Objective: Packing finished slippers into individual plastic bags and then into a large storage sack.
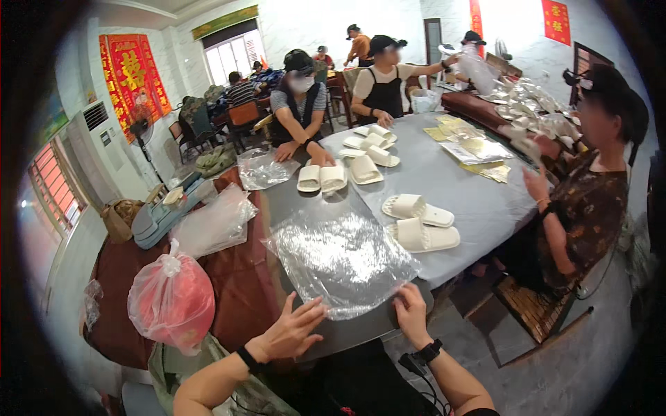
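A clear plastic bag (340,256) lies flat and shiny on the grey tabletop in front of me. My left hand (295,327) is beside its near left edge, fingers spread and holding nothing. At the near right corner, the fingers of my right hand (411,305) are closed on the bag's edge. Beyond the bag and to the right lies a pair of cream slippers (424,234). Farther off, a person's hand rests on another pair of cream slippers (321,179), with several more slippers (371,149) close by.
More clear bags (215,220) lie on the brown cloth (236,284) at left, near a tied bag with pink contents (171,301) and a blue-grey sealing machine (166,215). Yellowish and silvery packets (472,149) sit at far right. Co-workers stand or sit around the table.
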### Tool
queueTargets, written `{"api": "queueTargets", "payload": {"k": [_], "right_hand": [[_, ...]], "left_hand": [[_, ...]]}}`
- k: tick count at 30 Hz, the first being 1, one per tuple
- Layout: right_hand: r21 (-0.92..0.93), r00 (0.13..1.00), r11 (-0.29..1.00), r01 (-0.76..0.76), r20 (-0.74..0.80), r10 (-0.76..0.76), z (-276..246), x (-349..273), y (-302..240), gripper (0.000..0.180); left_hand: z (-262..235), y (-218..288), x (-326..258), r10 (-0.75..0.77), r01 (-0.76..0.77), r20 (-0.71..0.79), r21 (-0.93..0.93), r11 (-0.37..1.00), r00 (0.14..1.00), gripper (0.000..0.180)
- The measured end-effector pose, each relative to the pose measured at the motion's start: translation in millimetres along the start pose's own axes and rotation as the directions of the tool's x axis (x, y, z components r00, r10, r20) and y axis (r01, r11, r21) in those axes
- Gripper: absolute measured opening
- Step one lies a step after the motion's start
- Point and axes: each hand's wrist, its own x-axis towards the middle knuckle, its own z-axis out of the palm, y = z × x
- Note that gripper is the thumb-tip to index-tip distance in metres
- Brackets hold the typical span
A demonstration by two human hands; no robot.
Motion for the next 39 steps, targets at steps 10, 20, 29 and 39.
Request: {"api": "queueTargets", "payload": {"k": [10,20,29,39], "right_hand": [[0.084,0.957,0.984,-0.154,0.259,0.128,-43,37,-40,0.122],[0.372,0.891,0.845,-0.384,0.388,0.234,-8,70,-42,0.104],[0.241,0.736,0.811,-0.532,0.604,0.304,0,76,-12,0.103],[0.060,0.634,0.727,-0.684,0.540,0.553,-16,88,-24,0.024]], "left_hand": [[-80,39,-8,-0.250,0.094,-0.649,-0.265,0.960,0.719,0.079],[-108,-16,8,-0.802,-0.090,-0.447,-0.888,0.451,0.396,0.069],[-15,-107,-20,-0.959,-0.074,-0.159,-0.987,0.145,0.235,0.052],[18,-115,-53,-0.976,0.308,0.056,-0.951,0.012,0.211,0.077]]}}
